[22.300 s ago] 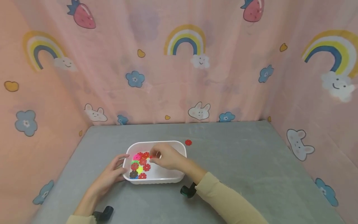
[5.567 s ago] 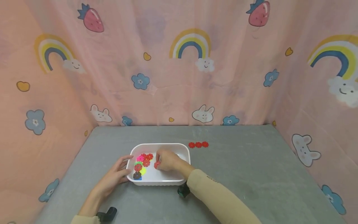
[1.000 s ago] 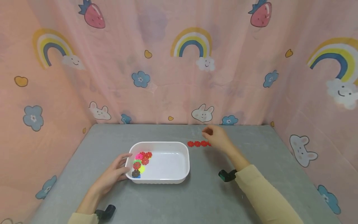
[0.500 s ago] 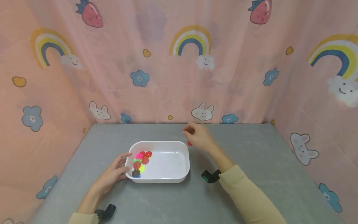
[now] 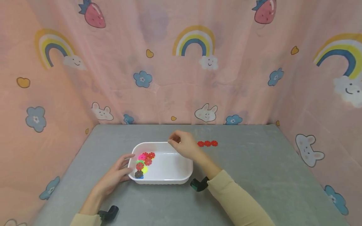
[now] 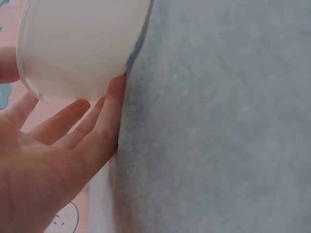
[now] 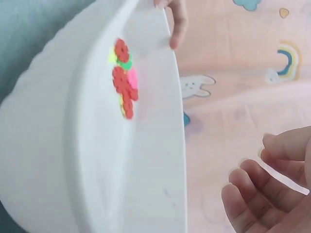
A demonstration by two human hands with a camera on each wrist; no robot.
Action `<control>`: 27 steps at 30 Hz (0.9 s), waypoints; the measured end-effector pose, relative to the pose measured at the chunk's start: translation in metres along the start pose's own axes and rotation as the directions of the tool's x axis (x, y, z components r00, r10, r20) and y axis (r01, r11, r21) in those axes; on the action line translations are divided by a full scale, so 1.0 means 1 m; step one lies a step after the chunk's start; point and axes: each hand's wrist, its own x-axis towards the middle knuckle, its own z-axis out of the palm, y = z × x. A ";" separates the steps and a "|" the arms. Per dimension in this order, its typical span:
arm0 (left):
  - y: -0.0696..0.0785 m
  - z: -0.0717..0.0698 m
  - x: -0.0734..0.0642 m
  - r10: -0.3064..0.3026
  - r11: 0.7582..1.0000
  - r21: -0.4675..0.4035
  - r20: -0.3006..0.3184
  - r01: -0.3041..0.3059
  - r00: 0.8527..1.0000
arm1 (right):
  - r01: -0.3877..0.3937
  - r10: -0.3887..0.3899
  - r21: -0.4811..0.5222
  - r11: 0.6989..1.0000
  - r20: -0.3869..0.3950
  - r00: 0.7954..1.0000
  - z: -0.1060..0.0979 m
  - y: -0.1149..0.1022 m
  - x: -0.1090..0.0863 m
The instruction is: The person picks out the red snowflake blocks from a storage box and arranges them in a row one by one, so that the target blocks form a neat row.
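A white tray (image 5: 175, 168) stands on the table with small flower-shaped plastic discs (image 5: 148, 161) heaped at its left end, mostly red, with pink, green, yellow, brown and blue. My left hand (image 5: 114, 172) holds that end, fingers along the outer wall (image 6: 82, 48) and a fingertip over the rim. Over the tray's back right rim hovers my right hand (image 5: 183, 144), fingers loosely curled; in the right wrist view no disc shows between its thumb and fingers (image 7: 250, 189). Right of it, a row of red discs (image 5: 207, 143) lies on the table, its left end hidden by the hand.
The grey table (image 5: 254, 175) reaches back to a pink patterned curtain (image 5: 158, 97), which also closes off both sides. Black wrist devices sit on the left wrist (image 5: 109, 213) and the right wrist (image 5: 199, 184).
The red row has grown from one disc to three, then at least one more. Over the last second my right hand moves left from the row's right end to the tray. My left hand stays put.
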 end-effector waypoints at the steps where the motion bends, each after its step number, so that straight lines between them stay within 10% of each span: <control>1: 0.000 0.000 0.000 0.001 1.000 -0.002 0.002 -0.001 1.000 | -0.002 0.002 -0.001 1.000 0.010 1.000 0.003 -0.002 0.000; 27: -0.001 0.001 0.001 -0.003 1.000 -0.014 -0.005 0.002 1.000 | -0.083 0.088 -0.035 0.996 0.233 0.969 0.092 -0.004 0.015</control>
